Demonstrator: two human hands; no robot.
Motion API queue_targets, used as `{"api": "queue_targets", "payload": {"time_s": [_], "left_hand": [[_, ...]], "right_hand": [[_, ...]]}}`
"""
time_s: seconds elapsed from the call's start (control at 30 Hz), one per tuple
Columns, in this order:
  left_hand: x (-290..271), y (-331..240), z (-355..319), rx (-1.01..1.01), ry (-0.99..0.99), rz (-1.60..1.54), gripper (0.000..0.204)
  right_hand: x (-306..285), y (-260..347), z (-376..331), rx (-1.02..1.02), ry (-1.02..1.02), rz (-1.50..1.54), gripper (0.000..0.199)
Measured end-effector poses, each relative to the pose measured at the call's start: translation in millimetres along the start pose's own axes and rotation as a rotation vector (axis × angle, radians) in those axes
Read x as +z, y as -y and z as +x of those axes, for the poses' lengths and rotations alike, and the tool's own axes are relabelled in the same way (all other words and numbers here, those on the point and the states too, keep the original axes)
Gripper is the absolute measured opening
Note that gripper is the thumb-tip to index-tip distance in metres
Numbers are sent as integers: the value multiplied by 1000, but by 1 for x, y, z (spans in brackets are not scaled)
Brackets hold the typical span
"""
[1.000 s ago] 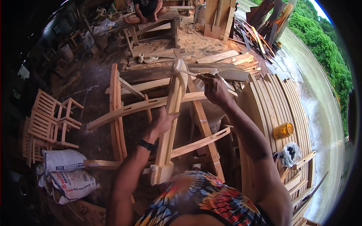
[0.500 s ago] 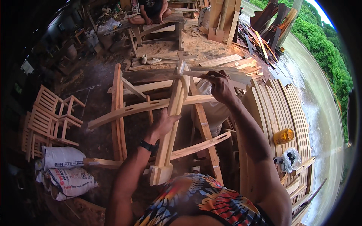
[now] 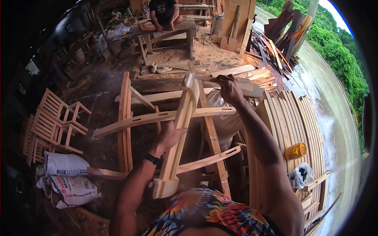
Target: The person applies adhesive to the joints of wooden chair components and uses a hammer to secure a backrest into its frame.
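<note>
On the stack of curved slats (image 3: pixel 291 118) at the right stands a yellow jar (image 3: pixel 295 151), lying tilted, contents not discernible. Just below it sits a clear plastic bag (image 3: pixel 302 175) with something dark inside. At the lower left, on the dirt floor (image 3: pixel 98 90), two white sacks (image 3: pixel 69 177) lie one on the other, the lower one bearing red and blue print. Beside them, further left, stand finished slatted chairs (image 3: pixel 51 126).

Centre of view: an unfinished chair frame (image 3: pixel 157 118) of pale wood, with one long upright leg (image 3: pixel 179 137) running from the lower middle toward the top. The left hand (image 3: pixel 169 135) presses flat against the left side of this leg, fingers spread, a black watch (image 3: pixel 153 159) at the wrist. The right hand (image 3: pixel 228 88) is closed around a thin strip of wood (image 3: pixel 208 78) at the top end of the leg, where a crosspiece meets it.

At the far top, a person sits on a workbench (image 3: pixel 185 27).
</note>
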State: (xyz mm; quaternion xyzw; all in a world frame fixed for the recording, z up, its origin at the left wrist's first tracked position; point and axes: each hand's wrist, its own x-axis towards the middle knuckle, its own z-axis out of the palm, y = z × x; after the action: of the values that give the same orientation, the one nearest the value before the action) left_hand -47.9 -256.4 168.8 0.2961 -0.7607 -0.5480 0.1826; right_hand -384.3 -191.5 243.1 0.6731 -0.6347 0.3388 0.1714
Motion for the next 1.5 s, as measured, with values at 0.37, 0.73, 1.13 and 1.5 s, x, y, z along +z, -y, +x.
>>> {"api": "queue_targets", "payload": {"time_s": [0.37,0.73,1.13,1.5], "left_hand": [[1,-7,-2,-46,1,-63,38],[-23,-19,-7,-259,69,-337,28],[-22,-29,-13,-285,22,-286,20],[-25,-27,-13,-288,18,-334,20]], "right_hand": [[-2,0,-14,73,-15,42,47],[-222,-49,-155,648,-67,-314,31],[-411,-43,-251,1377,839,-1004,30],[-335,-124,-341,1233,878,-890,19]]}}
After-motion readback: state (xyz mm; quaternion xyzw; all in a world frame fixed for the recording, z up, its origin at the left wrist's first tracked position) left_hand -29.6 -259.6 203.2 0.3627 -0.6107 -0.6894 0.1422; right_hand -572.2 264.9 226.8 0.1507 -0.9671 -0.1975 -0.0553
